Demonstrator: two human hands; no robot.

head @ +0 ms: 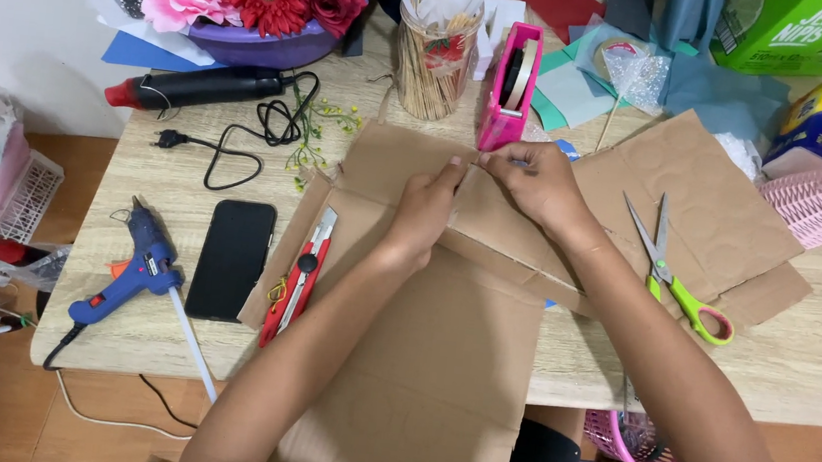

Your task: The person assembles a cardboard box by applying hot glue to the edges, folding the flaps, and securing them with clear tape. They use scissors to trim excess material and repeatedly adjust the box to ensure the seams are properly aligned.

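A single head-worn camera looks steeply down, close over the wooden table (pixel 819 371), arms entering from the frame's bottom.

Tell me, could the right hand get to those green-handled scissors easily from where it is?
Probably yes. The right hand is pinching tape at the cardboard, and the scissors lie open on the cardboard just beside its forearm, with nothing lying between them.
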